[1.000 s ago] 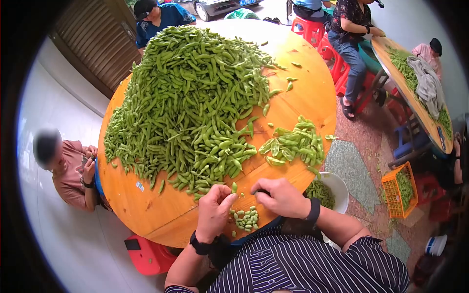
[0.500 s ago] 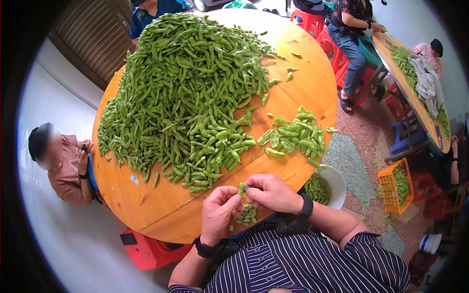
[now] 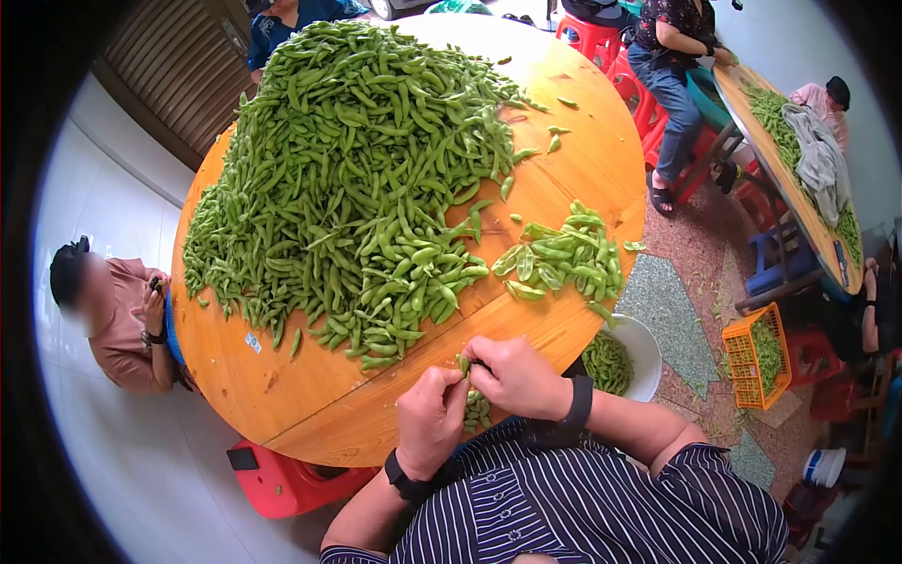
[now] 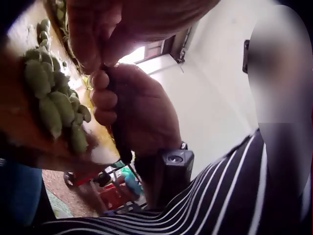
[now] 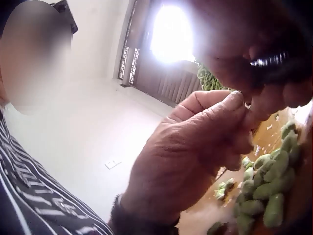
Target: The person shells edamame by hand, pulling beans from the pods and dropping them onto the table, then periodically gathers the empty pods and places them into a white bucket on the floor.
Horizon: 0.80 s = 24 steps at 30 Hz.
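A green pod (image 3: 463, 363) is pinched between the thumb and finger of the left hand (image 3: 429, 415). Touching it from the right is the right hand (image 3: 522, 378), its fingers curled round a dark object (image 5: 274, 59) with a shiny part; its exact shape cannot be told. The fingertips of both hands meet and hide most of the pod in the wrist views. Shelled green beans (image 3: 477, 412) lie on the table just below the hands, partly covered by them in the head view; the left wrist view shows these beans (image 4: 61, 107) close up.
A large heap of pods (image 3: 348, 179) covers much of the round wooden table (image 3: 319, 414). A smaller group of pods (image 3: 578, 258) lies right, above a white bowl (image 3: 648, 362) holding more green pieces. People sit around; an orange crate (image 3: 742, 362) stands on the floor.
From one second ago, the right hand has moved left and met the left hand at the pod. The two hands now cover more of the shelled beans. The head view has shifted slightly.
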Motion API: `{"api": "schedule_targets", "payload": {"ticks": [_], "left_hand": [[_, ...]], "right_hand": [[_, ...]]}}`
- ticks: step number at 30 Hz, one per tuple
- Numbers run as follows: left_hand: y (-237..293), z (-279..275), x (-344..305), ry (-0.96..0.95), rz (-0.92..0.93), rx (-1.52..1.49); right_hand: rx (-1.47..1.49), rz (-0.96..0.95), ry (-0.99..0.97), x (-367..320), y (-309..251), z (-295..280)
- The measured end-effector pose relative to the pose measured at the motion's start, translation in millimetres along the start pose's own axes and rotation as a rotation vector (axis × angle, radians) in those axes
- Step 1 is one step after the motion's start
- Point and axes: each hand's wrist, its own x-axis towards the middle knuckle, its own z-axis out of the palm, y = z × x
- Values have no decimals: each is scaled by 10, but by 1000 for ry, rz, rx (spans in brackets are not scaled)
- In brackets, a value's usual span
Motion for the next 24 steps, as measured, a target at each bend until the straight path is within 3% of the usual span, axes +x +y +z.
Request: {"api": "schedule_targets", "payload": {"ticks": [3,5,6,8,13,17,19,20,22,24], "left_hand": [[-23,-5,-8,19,126,55],[-104,-39,-18,-69,-47,-119],[-105,-51,-15,-75,-42,-124],[-76,-97,3,-142,-459,-578],[-164,-238,66,-339,-624,-978],[-109,-200,74,-345,-674,-904],[-36,-105,37,-174,-121,-171],[-30,-95,39,-163,-131,-164],[-56,-101,66,-105,118,57],[-84,-134,55,-134,51,-6]], "right_hand": [[62,-20,-30,12,4,-11],[53,-44,-80,36,31,-35],[49,-69,-136,42,39,-52],[63,-68,-147,45,28,-86],[139,-87,-171,47,24,-126],[242,55,-195,42,-7,-149],[270,137,-202,32,-8,-151],[213,69,-172,30,20,-138],[168,-8,-151,30,53,-108],[78,-43,-108,22,78,-114]]}}
